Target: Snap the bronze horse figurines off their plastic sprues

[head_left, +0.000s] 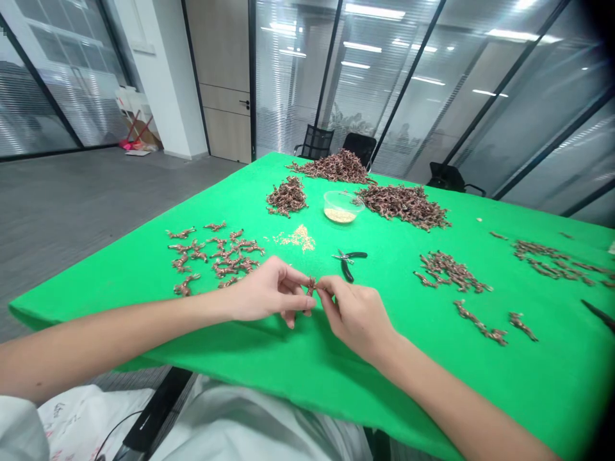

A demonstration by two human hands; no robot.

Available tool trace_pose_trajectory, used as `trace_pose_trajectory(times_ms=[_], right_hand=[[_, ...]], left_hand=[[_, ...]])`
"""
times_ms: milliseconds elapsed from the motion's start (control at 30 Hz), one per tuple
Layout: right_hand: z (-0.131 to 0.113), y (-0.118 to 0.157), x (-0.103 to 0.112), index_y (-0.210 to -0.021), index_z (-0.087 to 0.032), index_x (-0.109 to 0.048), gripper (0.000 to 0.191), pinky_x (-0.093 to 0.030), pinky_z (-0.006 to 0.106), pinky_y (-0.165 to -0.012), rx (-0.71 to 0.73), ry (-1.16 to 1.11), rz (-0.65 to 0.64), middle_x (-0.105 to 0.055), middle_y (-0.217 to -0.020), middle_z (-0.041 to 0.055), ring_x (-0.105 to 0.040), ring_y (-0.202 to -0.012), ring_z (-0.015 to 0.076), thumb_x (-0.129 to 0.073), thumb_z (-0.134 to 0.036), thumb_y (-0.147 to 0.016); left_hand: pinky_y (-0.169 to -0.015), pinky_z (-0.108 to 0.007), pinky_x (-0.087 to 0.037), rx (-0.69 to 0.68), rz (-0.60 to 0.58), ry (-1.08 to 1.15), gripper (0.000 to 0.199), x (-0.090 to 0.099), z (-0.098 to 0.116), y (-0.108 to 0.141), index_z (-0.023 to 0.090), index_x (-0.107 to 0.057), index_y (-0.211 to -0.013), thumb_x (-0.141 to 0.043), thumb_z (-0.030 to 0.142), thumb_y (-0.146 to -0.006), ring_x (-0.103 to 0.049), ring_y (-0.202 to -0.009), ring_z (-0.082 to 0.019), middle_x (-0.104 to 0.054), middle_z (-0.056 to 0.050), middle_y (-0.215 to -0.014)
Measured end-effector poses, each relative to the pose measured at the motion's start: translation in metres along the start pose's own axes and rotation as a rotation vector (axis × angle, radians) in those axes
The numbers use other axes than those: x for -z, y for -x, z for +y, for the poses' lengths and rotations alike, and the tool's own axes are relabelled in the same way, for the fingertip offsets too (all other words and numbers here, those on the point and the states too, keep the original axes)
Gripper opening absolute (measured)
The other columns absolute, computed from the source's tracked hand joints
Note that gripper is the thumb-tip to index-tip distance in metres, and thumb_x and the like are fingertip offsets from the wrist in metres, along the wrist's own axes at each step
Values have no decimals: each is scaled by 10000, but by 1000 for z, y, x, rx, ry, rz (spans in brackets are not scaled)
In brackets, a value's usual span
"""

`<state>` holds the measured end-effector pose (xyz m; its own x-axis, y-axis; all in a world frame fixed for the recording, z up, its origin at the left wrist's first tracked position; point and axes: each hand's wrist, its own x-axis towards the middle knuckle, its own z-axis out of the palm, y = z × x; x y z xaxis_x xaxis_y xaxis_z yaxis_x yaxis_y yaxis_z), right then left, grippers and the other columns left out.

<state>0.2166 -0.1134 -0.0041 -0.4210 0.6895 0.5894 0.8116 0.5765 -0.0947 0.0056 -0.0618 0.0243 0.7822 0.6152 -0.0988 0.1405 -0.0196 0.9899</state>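
Observation:
Near the table's front edge, my left hand point(276, 291) pinches a small brown animal figurine point(311, 286) between thumb and fingers. From the other side, the closed thumb and fingertips of my right hand point(358, 314) meet the same figurine. Whether a tiny piece sits between the right fingertips is too small to tell. Just beyond my hands lie black-handled pliers point(350, 262) with their handles spread. A little heap of pale gold bits point(301, 237) is behind them, and a clear round tub point(343, 208) holds more of these bits.
Loose brown figurines point(230, 253) lie to the left on the green tablecloth point(192, 333). Larger piles point(403, 205) rise at the back, and further groups point(451, 270) are to the right. A dark pointed tool point(598, 314) is at the right edge. Chairs point(314, 142) stand behind the table.

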Motion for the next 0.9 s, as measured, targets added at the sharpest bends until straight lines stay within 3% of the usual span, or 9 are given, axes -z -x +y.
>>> trace_pose_trajectory(times_ms=[167,367,500,667,900], right_hand=[[-3,0,2,-948,-149,-607,133,-352,270,-555,-128,-191,-59,-692,-746,32,-602,-559,144,-481,-173,-983],[-10,-4,8,-913,-176,-594,180,-368,234,-491,-479,-735,-231,-632,-657,0,-520,-509,116,-499,-307,-993],[-9,-6,6,-922,-170,-593,241,-320,206,-398,-672,-965,-300,-623,-647,-13,-443,-414,81,-580,-409,-947],[-6,-7,4,-857,-152,-597,328,-262,193,-362,-761,-1110,-341,-603,-604,-25,-407,-362,58,-643,-474,-891],[-6,-10,15,-682,-138,-594,392,-165,208,-384,-883,-1314,-392,-543,-572,-37,-313,-400,29,-737,-481,-806]], left_hand=[[-542,-192,-524,-107,-2,-214,299,-2,1,3,93,-731,-1060,-695,342,-898,-652,-547,-118,-711,-45,-725],[-553,-175,-491,-211,-3,-468,249,-1,0,3,102,-736,-1049,-633,297,-932,-653,-557,-112,-726,-47,-741],[-552,-163,-450,-319,5,-622,223,3,-2,1,109,-742,-1030,-623,272,-935,-611,-548,-92,-740,-47,-748],[-574,-186,-422,-448,21,-835,188,7,-9,-1,133,-724,-1016,-595,253,-950,-583,-549,-92,-728,-33,-732],[-529,-249,-349,-780,123,-1137,311,13,-21,-7,141,-642,-1257,-496,283,-1021,-588,-588,-125,-720,-45,-772]])
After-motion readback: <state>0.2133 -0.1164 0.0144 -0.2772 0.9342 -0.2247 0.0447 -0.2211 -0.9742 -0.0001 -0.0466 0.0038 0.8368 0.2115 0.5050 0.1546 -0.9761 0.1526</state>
